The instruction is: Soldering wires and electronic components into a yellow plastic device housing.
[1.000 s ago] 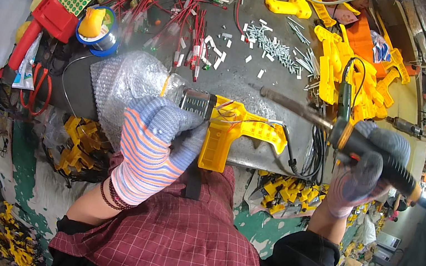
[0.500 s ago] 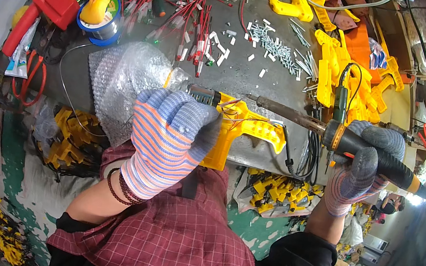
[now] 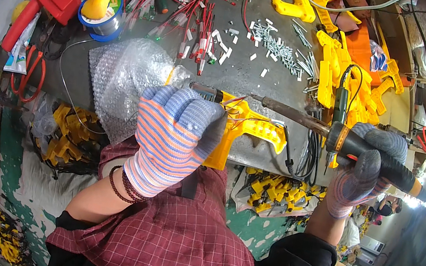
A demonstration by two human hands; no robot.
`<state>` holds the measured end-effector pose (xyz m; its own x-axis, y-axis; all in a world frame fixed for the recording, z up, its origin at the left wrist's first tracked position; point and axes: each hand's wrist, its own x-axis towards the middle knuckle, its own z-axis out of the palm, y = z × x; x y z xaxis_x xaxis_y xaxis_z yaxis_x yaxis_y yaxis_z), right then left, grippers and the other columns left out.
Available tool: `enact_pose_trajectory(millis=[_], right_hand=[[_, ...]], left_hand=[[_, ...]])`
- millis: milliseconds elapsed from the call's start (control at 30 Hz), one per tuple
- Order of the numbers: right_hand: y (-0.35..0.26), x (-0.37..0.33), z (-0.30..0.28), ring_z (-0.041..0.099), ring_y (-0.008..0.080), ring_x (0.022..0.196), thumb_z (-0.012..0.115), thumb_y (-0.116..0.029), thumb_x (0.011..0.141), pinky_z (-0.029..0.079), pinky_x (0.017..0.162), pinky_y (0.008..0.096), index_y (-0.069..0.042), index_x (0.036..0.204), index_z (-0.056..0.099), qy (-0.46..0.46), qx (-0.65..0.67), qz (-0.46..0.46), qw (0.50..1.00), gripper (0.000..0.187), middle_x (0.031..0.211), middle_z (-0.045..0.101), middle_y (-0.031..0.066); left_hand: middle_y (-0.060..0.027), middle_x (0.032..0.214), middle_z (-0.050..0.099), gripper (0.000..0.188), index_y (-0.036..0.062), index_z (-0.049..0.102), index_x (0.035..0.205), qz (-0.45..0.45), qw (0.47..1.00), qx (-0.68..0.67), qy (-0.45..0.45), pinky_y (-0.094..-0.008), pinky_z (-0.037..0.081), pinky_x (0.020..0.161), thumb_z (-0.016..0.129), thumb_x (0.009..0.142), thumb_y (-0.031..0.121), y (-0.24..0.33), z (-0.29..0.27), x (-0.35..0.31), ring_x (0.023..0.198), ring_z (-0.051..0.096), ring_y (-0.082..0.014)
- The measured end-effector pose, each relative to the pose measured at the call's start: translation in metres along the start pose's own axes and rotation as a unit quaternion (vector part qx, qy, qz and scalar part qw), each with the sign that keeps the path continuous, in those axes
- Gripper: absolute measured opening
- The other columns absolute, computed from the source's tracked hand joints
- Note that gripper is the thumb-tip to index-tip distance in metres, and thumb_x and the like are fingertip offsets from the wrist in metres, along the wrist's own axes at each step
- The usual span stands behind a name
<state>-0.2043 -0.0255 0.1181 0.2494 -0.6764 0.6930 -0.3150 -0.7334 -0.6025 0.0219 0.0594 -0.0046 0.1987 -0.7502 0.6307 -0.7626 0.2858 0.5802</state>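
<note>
My left hand (image 3: 176,132), in a striped knit glove, is closed at the left side of a yellow plastic tool housing (image 3: 258,129). A thin reddish wire (image 3: 236,101) sticks out from its fingers; the fingertips themselves are hidden. A dark metal cylinder, apparently a motor (image 3: 207,92), shows just above the knuckles. My right hand (image 3: 362,166), gloved the same way, is wrapped around the black handle of a large soldering iron (image 3: 297,115). The iron points left, its tip close to the wire end; whether they touch I cannot tell.
Bubble wrap (image 3: 121,75) lies left of the housing, with a solder spool (image 3: 106,25) behind it. Red wires (image 3: 203,30) and screws (image 3: 278,48) are scattered farther back. Yellow housings (image 3: 363,96) and a slim green-black screwdriver (image 3: 340,106) stand at right. Black cable (image 3: 309,149) hangs near the edge.
The reddish wire end beside my left hand now stands out more toward the iron's tip. My left hand and the iron have shifted very slightly right.
</note>
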Motion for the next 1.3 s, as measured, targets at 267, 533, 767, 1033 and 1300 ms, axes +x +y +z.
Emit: enact_pose_trajectory(millis=[267,533,767,1033,1300], right_hand=[[-0.007,0.001,0.004,0.061,0.0214,0.088,0.077,-0.024,0.080,0.050,0.084,0.0346,-0.004,0.102,0.060,0.000,0.020,0.039,0.999,0.033,0.094,0.061,0.0095],[-0.004,-0.001,-0.002,0.061,0.0214,0.089,0.076,-0.023,0.081,0.049,0.085,0.0358,-0.005,0.104,0.060,-0.014,0.009,0.031,0.999,0.034,0.095,0.062,0.0092],[-0.001,0.002,-0.002,0.061,0.0219,0.089,0.078,-0.024,0.080,0.049,0.087,0.0370,-0.006,0.103,0.060,-0.002,0.009,0.016,1.000,0.034,0.093,0.063,0.0091],[-0.001,0.001,-0.003,0.061,0.0221,0.088,0.078,-0.025,0.080,0.049,0.085,0.0367,-0.005,0.103,0.060,-0.003,0.017,0.031,0.999,0.035,0.094,0.061,0.0092],[0.000,0.004,-0.022,0.061,0.0194,0.085,0.066,-0.030,0.088,0.052,0.080,0.0334,-0.002,0.100,0.056,0.042,0.000,0.063,0.997,0.032,0.092,0.057,0.0086]], left_hand=[[-0.0073,0.085,0.059,0.036,0.0124,0.063,0.095,-0.004,1.000,-0.013,0.005,-0.0465,0.043,0.068,0.074,0.060,0.016,0.002,0.001,0.003,0.076,0.058,-0.0317],[-0.0071,0.087,0.060,0.037,0.0130,0.062,0.095,-0.002,1.000,-0.010,0.001,-0.0464,0.043,0.069,0.076,0.060,0.015,0.003,0.000,0.005,0.079,0.059,-0.0308],[-0.0064,0.085,0.059,0.035,0.0136,0.062,0.094,0.010,1.000,0.000,0.006,-0.0452,0.043,0.068,0.076,0.062,0.016,0.003,0.002,0.010,0.078,0.059,-0.0295],[-0.0066,0.085,0.058,0.032,0.0132,0.061,0.093,0.021,1.000,-0.003,0.003,-0.0447,0.042,0.067,0.075,0.064,0.016,0.002,0.006,0.009,0.077,0.058,-0.0291],[-0.0040,0.081,0.057,0.030,0.0134,0.061,0.091,0.020,1.000,0.004,-0.006,-0.0440,0.041,0.066,0.076,0.064,0.015,0.010,-0.004,0.009,0.073,0.057,-0.0274]])
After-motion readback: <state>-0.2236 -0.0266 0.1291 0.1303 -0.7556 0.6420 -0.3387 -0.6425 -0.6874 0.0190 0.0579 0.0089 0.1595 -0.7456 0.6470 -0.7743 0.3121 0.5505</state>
